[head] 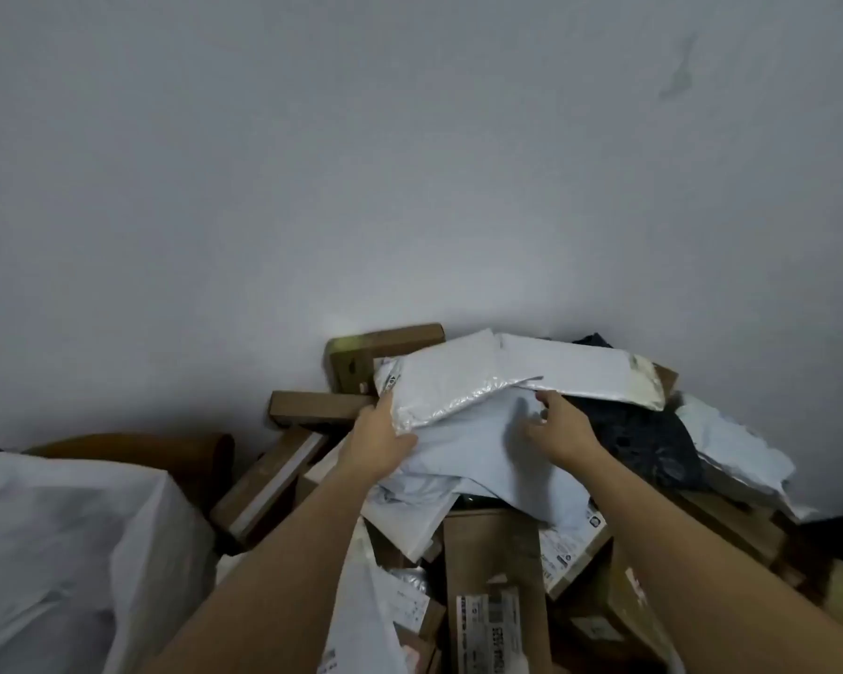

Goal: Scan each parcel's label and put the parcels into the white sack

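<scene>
A plain grey-white wall fills the upper two thirds of the head view. The surface is smooth and unbroken except for a faint darker smudge near the upper right. Lighting is dim and even, with a slightly brighter patch low on the wall at centre. At far left, a rounded brown form stands against the wall; what it is cannot be told.
</scene>
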